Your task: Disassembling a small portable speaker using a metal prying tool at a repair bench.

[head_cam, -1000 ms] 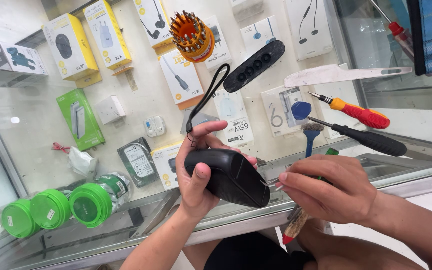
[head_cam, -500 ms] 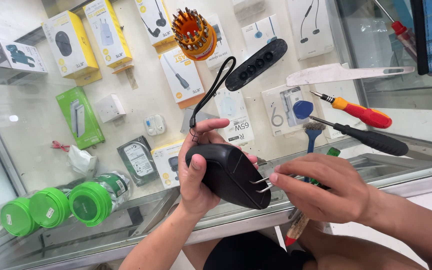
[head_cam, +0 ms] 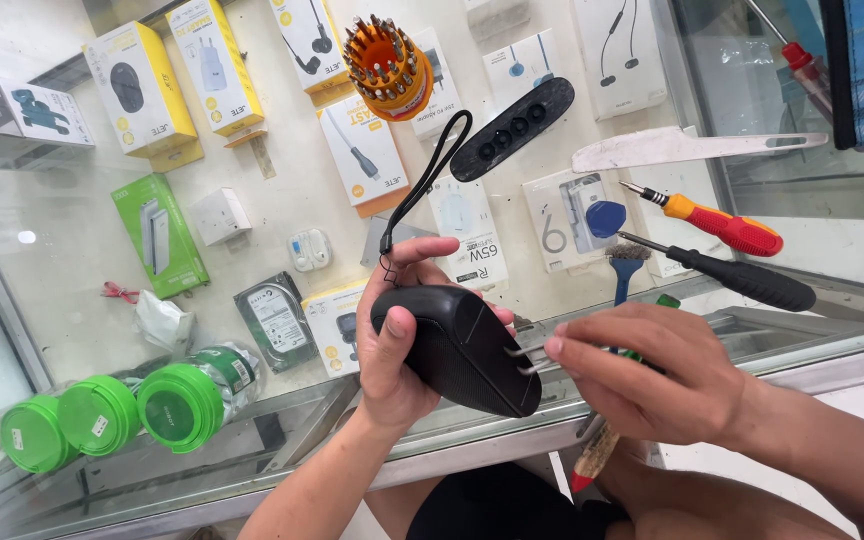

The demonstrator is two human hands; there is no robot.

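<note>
Holding the black oval plastic mouse (head_cam: 462,348) in your left hand (head_cam: 402,340), you have it wrapped from the left side, thumb across the near edge and fingers curled behind the far edge, so that grip is closed firmly on the shell. The mouse hangs just above the glass-topped display table (head_cam: 282,440), near its front edge, with its black cord (head_cam: 422,190) looping up and away to the far side.

Your right hand (head_cam: 652,375) pinches a pair of thin metal tweezers (head_cam: 524,358), whose two tips touch the right end of the mouse; that grip is closed on the tweezers, with a red-tipped wooden tool (head_cam: 592,458) poking out below the palm.

To do this well, I judge you should keep the left wrist still and brace it toward the table edge, so the shell cannot twist under the tips. Keep the tweezers low and nearly flat to the seam, and press lightly; a slip could scratch the plastic or jab your left fingers. The red-and-yellow-handled screwdriver (head_cam: 717,222) and black-handled screwdriver (head_cam: 732,275) lie on the glass to the far right, within reach.
</note>
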